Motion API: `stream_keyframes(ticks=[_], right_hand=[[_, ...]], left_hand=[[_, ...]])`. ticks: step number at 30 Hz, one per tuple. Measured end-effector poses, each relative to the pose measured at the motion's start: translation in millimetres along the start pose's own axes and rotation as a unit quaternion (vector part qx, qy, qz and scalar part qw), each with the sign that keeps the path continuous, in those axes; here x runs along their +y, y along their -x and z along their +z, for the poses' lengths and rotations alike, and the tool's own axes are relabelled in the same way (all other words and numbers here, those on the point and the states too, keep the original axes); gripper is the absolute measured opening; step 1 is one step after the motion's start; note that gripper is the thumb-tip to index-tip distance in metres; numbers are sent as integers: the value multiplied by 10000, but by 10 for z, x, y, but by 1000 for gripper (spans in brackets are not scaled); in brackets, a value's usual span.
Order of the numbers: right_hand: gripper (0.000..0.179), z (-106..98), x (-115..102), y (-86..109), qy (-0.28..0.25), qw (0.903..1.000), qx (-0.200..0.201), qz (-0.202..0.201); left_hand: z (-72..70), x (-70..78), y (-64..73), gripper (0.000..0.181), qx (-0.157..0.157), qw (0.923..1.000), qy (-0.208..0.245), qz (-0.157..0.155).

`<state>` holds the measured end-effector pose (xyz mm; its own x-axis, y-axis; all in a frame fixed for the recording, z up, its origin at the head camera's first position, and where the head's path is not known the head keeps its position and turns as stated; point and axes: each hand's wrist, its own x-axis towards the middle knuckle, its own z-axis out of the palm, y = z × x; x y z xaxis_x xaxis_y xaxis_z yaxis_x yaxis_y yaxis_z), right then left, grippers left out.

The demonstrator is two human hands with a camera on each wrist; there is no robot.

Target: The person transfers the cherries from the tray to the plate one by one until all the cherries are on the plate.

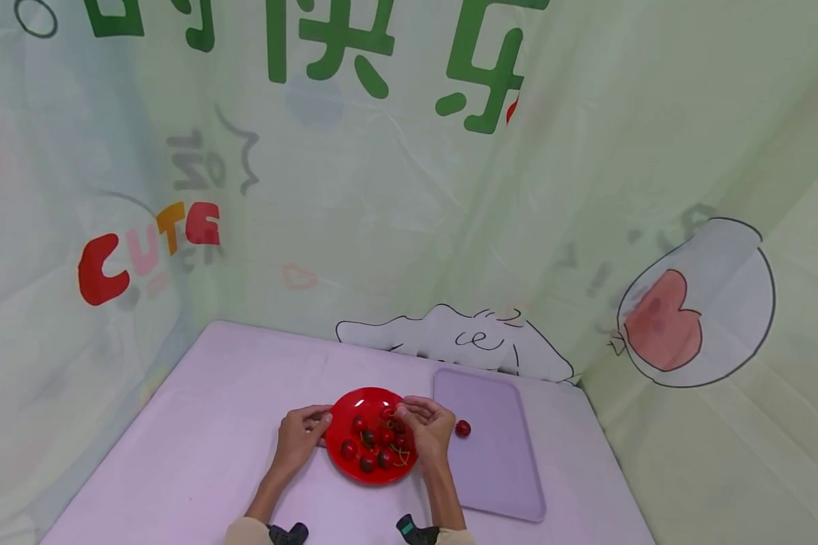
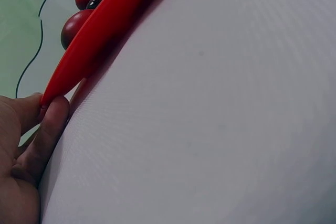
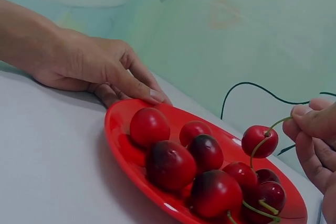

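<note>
A round red plate point(image 1: 341, 420) bears several dark red cherries point(image 3: 170, 165), some with green stems. My left hand point(image 1: 296, 437) grips the plate's left rim, the thumb on top and fingers beneath, as the left wrist view shows. Over the plate's right side, my right hand point(image 1: 433, 430) pinches a thin green stem point(image 3: 281, 120) between thumb and finger. A bright red cherry point(image 3: 254, 141) is at that stem, above the other fruit in the right wrist view.
Right of the plate lies a shallow purple tray point(image 1: 494, 462), with a single cherry point(image 1: 463, 428) near its left side. A pale cloth covers the table point(image 1: 191, 424). Printed curtains point(image 1: 395, 227) hang behind and at both sides.
</note>
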<state>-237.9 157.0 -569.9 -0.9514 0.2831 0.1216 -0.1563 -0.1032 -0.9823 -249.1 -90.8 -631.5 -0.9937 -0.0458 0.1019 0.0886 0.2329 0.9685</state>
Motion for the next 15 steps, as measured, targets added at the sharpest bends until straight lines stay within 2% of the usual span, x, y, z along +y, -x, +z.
stream_keyframes(ticks=[8,15], right_hand=[[23,34,93,19,672,9975,-110,-177],[15,47,114,50,1234,9900,-301,-615]], left_hand=[[10,-48,-12,28,-37,10000,-8,4],[14,-89,-26,29,-23,10000,14,58]])
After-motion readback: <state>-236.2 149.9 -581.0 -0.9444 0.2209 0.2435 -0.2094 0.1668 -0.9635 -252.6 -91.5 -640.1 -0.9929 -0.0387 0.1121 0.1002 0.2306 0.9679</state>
